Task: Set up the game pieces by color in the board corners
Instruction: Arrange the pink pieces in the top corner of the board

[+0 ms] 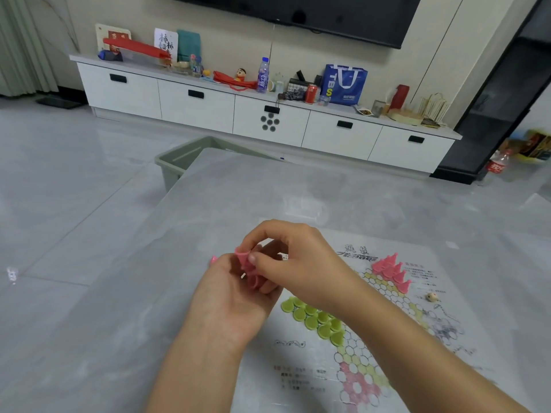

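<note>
A paper game board [387, 329] with a hexagon grid lies on the grey table. Several pink cone pieces [392, 271] stand in its far corner. Several green pieces [319, 320] fill the left corner. My left hand [229, 296] is cupped above the board's left edge and holds a few pink pieces [249, 272]. My right hand [295, 260] pinches the top pink piece of that bunch between thumb and fingers. A pink-printed corner [356, 383] at the near side of the board is bare.
A small die [433, 297] lies on the board to the right of the pink pieces. A green bin [179, 162] stands beyond the table's far left corner. A white TV cabinet [268, 114] with clutter lines the wall.
</note>
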Tool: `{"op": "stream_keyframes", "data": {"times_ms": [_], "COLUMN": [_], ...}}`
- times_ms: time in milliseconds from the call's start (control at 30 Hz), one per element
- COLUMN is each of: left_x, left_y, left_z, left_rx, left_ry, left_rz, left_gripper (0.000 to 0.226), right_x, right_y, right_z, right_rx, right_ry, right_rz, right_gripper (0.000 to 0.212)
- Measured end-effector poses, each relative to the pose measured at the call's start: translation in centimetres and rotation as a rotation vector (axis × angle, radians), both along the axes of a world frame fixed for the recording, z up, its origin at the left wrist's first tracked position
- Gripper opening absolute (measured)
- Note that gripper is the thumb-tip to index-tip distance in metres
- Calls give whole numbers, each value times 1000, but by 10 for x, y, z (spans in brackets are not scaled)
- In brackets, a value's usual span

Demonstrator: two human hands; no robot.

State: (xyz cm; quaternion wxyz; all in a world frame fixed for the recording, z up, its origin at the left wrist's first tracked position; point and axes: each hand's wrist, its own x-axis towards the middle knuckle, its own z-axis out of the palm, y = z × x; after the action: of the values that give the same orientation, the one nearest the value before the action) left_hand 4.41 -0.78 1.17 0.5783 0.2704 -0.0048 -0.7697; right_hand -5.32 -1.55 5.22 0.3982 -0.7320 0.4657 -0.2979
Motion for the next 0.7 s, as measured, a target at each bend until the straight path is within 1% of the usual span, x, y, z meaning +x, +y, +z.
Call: {"op": "stream_keyframes", "data": {"times_ms": [133, 267, 333, 433, 500, 567, 633, 700], "left_x": [-6, -15, -19, -21, -21, -21, -19, -13], "left_y": [1, 2, 2, 2, 1, 1, 1, 1], "left_z": [2, 3, 5, 9, 9, 9, 8, 7], "left_rx": [5, 23, 37, 44, 30, 19, 49, 101], "left_ry": [-44, -46, -18, 2, -50, -106, -123, -124], "left_rz": [-37, -46, -30, -17, -20, -17, -1, 22], "left_gripper": [22, 29, 34, 29, 26, 30, 33, 22], "right_x": [-7, -15, -18, -24, -28, -32, -37, -43], "right_y": [5, 7, 6, 8, 11, 14, 16, 17], "right_z": [0, 0, -1, -1, 0, -1, -2, -2], "right_rx": [27, 93, 114, 170, 181, 177, 169, 157], "right_ry": [-42, -179, -242, -371, -416, -441, -464, -507], "right_rz": [-3, -34, -39, -47, -42, -41, -59, -97], "right_gripper": [10, 14, 12, 7, 5, 5, 5, 5]}}
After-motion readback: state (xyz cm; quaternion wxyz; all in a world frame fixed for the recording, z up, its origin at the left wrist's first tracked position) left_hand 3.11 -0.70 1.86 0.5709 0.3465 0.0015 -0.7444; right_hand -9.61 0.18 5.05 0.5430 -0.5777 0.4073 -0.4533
